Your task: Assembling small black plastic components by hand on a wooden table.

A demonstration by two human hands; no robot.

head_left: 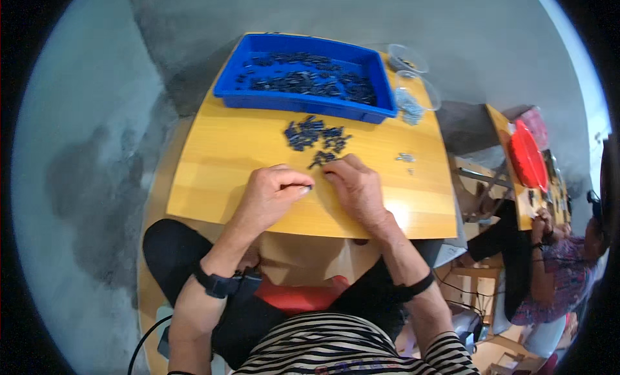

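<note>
My left hand (pixel 270 193) is closed in a pinch over the table, with a small black piece (pixel 310 187) just showing at the thumb and fingertip. Beside it, my right hand (pixel 357 189) has its fingers curled together at the near edge of a loose pile of small black pieces (pixel 303 135). What its fingertips hold, if anything, is hidden. The pieces look short and dark, too small to name. Both hands are over the yellow wooden table (pixel 213 175), a short gap between them.
A blue tray (pixel 303 105) with many black pieces stands at the table's far side. Right of it are clear plastic tubs (pixel 409 60), one holding small silvery parts (pixel 409 108). A few silvery pins (pixel 405 157) lie on the right. Another person works at a table with a red basin (pixel 528 156).
</note>
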